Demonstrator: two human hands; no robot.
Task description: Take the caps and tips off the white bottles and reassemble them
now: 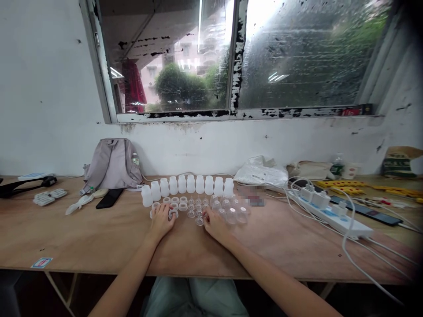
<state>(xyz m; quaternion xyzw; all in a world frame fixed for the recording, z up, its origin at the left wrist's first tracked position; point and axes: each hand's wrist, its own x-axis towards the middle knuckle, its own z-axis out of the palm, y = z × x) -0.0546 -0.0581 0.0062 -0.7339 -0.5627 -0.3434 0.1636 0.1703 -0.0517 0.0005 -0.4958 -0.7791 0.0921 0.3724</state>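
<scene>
My left hand (161, 220) rests over the white screw rings, its fingers spread and thumb apart. A ring (173, 214) shows beside the thumb, and others are partly covered by the fingers. My right hand (214, 222) is closed, its fingertips curled at the edge of the clear bottle nipples (199, 221); whatever lies between them is hidden. Behind the hands, a row of frosted white baby bottles (182, 184) stands upright. Clear dome caps (232, 214) are grouped just to the right of my right hand.
A grey backpack (110, 165) leans on the wall, with a black phone (109, 198) before it. At right lies a white power strip (333, 215) with plugs and looping cables. A white plastic bag (262, 171) sits behind the caps. The table's front edge (198, 276) is near my lap.
</scene>
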